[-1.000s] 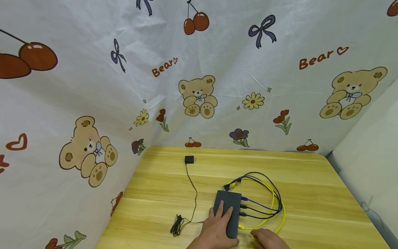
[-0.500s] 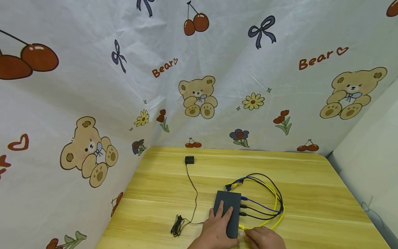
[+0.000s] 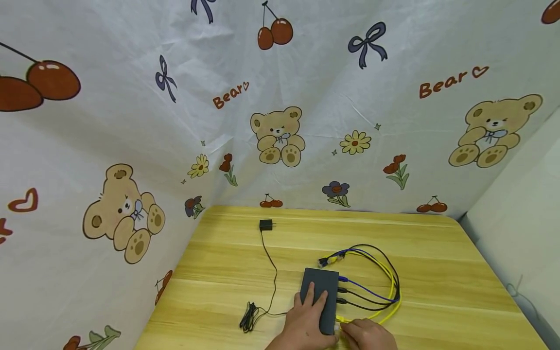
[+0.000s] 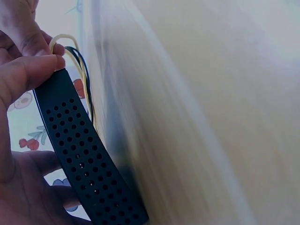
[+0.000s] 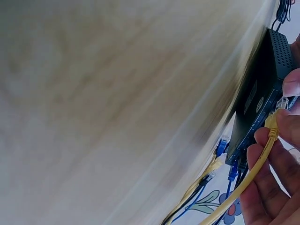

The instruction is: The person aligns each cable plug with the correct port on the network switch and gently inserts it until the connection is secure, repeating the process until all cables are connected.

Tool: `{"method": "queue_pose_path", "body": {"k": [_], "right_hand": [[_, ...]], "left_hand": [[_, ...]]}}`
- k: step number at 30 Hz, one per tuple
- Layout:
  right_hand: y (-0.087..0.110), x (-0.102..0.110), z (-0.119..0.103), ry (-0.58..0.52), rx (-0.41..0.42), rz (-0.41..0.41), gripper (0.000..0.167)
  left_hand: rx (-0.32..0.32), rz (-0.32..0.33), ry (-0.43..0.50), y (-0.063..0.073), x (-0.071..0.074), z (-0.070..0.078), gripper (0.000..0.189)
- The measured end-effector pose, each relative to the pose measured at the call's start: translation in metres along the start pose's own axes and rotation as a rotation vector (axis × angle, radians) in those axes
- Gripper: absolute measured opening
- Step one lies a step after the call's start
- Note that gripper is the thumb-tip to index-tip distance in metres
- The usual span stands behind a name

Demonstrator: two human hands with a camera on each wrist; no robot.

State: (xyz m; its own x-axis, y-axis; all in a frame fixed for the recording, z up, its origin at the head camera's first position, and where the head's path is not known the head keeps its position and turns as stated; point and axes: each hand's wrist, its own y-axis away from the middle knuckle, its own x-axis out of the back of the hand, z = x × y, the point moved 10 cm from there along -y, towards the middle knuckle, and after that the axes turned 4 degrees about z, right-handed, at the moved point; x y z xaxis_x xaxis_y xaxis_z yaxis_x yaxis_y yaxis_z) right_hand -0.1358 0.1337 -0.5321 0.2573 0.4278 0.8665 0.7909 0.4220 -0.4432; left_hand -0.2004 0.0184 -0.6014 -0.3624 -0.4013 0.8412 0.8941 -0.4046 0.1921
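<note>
A black network switch point(image 3: 327, 280) lies on the wooden table, with my left hand point(image 3: 304, 321) spread over its top. The left thumb bends round the near corner, as the left wrist view shows, and holds the box steady. My right hand point(image 3: 369, 334) pinches the plug end of a yellow network cable point(image 5: 255, 166). In the right wrist view its clear connector point(image 5: 282, 103) is right at the ports on the switch's right side, close to my left thumb. One blue cable point(image 3: 367, 288), two black ones and another yellow one run from that same side.
The cables' loose plugs point(image 3: 325, 261) lie bunched behind the switch. A black power adapter point(image 3: 266, 224) sits far left, its cord bundle point(image 3: 248, 317) left of my left hand. A bear-patterned cloth point(image 3: 280, 184) hangs behind and left of the table point(image 3: 437, 272).
My right hand has moved left with the yellow cable, bringing the connector up to the switch's side. The loose cable loop shifted slightly. My left hand stays on the switch.
</note>
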Motion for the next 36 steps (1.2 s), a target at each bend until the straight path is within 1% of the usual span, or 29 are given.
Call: {"method": "queue_pose_path", "body": {"k": [7,9,11,14,18,23,27,31,34,36], "right_hand": [[0.004,-0.007,0.001,-0.046,-0.006,-0.102,0.014],[0.004,-0.007,0.001,-0.047,-0.006,-0.097,0.014],[0.004,-0.006,0.002,-0.036,-0.019,-0.075,0.014],[0.003,-0.005,0.004,-0.014,-0.060,-0.054,0.013],[0.002,-0.007,0.007,-0.011,-0.119,-0.087,0.010],[0.002,-0.007,0.010,-0.032,-0.163,-0.118,0.008],[0.003,-0.006,0.010,-0.075,-0.169,-0.114,0.006],[0.003,-0.002,0.006,-0.084,-0.153,-0.074,0.007],[0.003,-0.001,0.009,-0.062,-0.204,-0.070,0.007],[0.003,-0.003,0.012,-0.055,-0.254,-0.085,0.007]], "left_hand": [[0.009,-0.009,-0.022,0.000,-0.003,-0.001,0.099],[0.008,-0.008,-0.023,0.000,-0.003,-0.001,0.099],[0.007,-0.006,-0.017,0.000,-0.003,-0.001,0.099],[0.007,-0.004,-0.008,0.001,-0.004,-0.001,0.098],[0.008,-0.006,-0.012,0.001,-0.005,-0.001,0.098],[0.001,0.002,-0.034,0.001,-0.005,0.001,0.099],[0.002,0.002,-0.038,0.001,-0.005,0.000,0.100],[-0.001,0.009,-0.039,0.001,-0.004,0.000,0.100],[-0.003,0.013,-0.035,0.001,-0.003,0.001,0.100],[0.000,0.012,-0.031,0.001,-0.004,0.001,0.100]]}}
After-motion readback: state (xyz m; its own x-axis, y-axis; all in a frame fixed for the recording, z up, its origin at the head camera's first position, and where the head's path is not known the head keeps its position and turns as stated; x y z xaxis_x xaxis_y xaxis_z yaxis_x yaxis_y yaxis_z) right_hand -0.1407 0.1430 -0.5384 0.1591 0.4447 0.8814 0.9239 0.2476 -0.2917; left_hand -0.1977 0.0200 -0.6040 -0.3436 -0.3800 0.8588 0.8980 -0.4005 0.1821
